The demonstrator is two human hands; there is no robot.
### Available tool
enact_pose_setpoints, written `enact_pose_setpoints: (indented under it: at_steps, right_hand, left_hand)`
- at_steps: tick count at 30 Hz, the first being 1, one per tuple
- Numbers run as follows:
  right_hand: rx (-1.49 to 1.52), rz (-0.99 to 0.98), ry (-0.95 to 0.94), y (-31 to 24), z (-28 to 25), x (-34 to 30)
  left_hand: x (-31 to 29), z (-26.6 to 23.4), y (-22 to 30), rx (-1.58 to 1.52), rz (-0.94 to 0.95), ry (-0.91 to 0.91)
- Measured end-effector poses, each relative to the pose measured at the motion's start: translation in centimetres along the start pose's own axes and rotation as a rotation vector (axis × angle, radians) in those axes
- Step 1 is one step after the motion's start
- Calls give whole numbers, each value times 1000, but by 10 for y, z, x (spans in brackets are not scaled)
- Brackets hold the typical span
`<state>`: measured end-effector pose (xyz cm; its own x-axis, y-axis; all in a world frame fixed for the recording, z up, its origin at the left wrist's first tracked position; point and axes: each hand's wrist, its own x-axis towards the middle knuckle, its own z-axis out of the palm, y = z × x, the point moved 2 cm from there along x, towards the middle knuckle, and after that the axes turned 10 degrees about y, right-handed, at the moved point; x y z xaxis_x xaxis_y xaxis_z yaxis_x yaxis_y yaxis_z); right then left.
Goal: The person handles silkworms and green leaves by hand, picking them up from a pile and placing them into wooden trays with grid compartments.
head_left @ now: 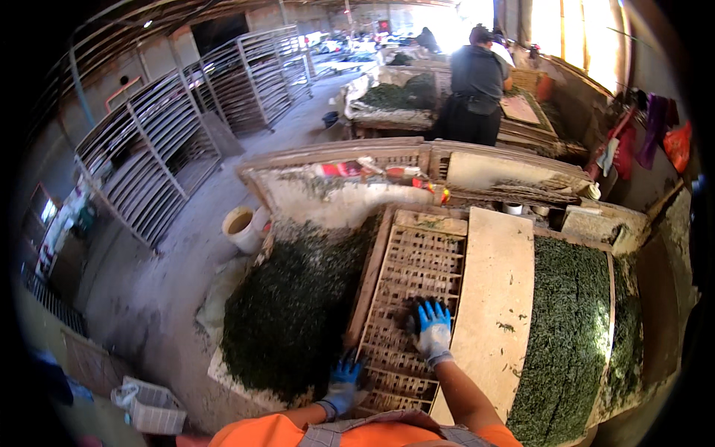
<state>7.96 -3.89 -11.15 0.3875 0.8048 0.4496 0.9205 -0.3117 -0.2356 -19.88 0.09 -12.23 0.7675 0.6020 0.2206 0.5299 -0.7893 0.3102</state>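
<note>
Stretching up from the lower edge, the right forearm (pixel 469 395) is extended, and the gloved right hand (pixel 433 329) lies over the wooden lattice frame (pixel 418 270), fingers parted and pointing forward; that grip is loose and unclosed. The left forearm (pixel 302 415) angles inward along the bottom, with the gloved left hand (pixel 343 387) low at the frame's left edge, too blurred to tell whether its grip closes there. The frame sits between a dark green heap (pixel 287 309) and a pale board (pixel 495 276).
</note>
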Motion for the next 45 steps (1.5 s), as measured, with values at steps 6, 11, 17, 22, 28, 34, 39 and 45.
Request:
enact_pose_setpoints:
  at_steps: [6, 11, 17, 22, 28, 34, 39, 45]
  right_hand:
    - [-69, -40, 145, -5, 3, -2]
    - [170, 228, 172, -72, 0, 25]
    - [412, 105, -197, -291, 91, 54]
    - [-113, -24, -688, -424, 111, 45]
    - [1501, 815, -331, -204, 241, 72]
    - [2039, 858, -567, -349, 41, 153]
    - [206, 11, -220, -398, -32, 142]
    - [245, -203, 101, -421, -154, 178]
  left_hand:
    - [-14, 1, 3, -26, -42, 107]
    - [-18, 8, -2, -158, -113, -89]
    - [-80, -3, -80, -765, -20, 70]
    - [-236, -36, -233, -740, -485, 193]
    - [-310, -58, -292, -1750, -1056, 514]
    - [-316, -90, -302, -1939, -1349, 752]
    - [-234, -103, -282, -2038, -1221, 582]
    - [-70, -226, -265, -2086, -596, 358]
